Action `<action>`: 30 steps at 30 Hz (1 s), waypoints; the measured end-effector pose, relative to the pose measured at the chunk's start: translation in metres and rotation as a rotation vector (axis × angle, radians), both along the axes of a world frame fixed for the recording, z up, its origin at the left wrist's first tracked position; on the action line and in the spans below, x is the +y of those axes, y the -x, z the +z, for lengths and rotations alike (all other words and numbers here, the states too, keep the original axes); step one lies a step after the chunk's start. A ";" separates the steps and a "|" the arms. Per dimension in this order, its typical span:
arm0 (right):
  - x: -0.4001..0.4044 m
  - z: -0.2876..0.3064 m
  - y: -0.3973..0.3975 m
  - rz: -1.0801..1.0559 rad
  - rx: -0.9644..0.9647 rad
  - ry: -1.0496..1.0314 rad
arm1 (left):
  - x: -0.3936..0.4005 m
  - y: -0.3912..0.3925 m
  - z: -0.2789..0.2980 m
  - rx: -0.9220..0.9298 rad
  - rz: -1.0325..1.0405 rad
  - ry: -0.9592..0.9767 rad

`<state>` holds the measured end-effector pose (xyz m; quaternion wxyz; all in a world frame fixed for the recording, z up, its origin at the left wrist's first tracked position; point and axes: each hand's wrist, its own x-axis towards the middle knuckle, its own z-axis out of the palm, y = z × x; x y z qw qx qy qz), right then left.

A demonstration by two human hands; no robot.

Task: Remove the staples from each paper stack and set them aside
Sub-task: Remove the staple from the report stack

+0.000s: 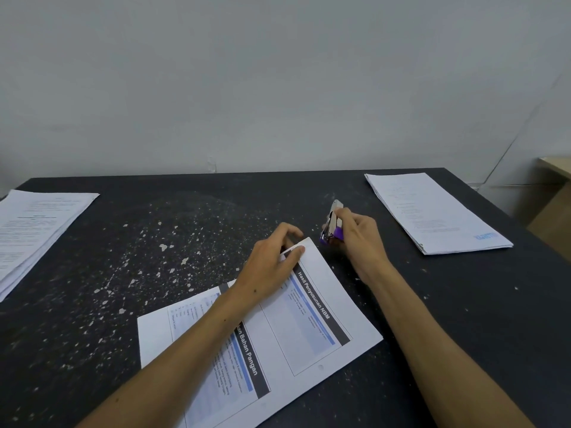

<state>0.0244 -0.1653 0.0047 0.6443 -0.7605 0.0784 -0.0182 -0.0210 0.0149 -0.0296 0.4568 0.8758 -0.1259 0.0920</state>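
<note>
A printed paper stack with blue and dark header bars lies at an angle in the middle of the black table. My left hand rests on its far corner, thumb and fingers pinching that corner, which is slightly lifted. Just right of that corner my right hand grips a purple and metal staple remover, held upright with its tip down near the table. No staple is visible.
Another white paper stack lies at the far right of the table. A fanned pile of printed sheets covers the far left edge. A pale wall rises behind the table, and a beige desk corner shows at right.
</note>
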 end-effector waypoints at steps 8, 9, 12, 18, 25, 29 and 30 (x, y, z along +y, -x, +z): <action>0.004 -0.011 0.003 -0.046 -0.094 0.025 | 0.002 0.002 0.001 -0.063 0.002 0.024; 0.005 -0.012 0.004 -0.052 -0.107 0.035 | 0.002 0.002 0.001 -0.066 0.003 0.029; 0.006 -0.016 0.006 -0.062 -0.165 0.076 | 0.002 0.001 -0.001 -0.077 0.010 0.037; 0.014 -0.019 0.004 -0.088 -0.211 0.159 | 0.004 0.000 -0.004 -0.085 0.029 0.032; 0.018 -0.015 0.004 -0.110 -0.210 0.202 | 0.003 0.002 -0.003 -0.109 0.025 0.015; 0.021 -0.013 0.004 -0.083 -0.192 0.231 | 0.002 0.002 -0.001 -0.142 0.019 0.003; 0.021 -0.013 0.004 -0.082 -0.178 0.235 | 0.002 0.002 -0.001 -0.153 0.013 0.003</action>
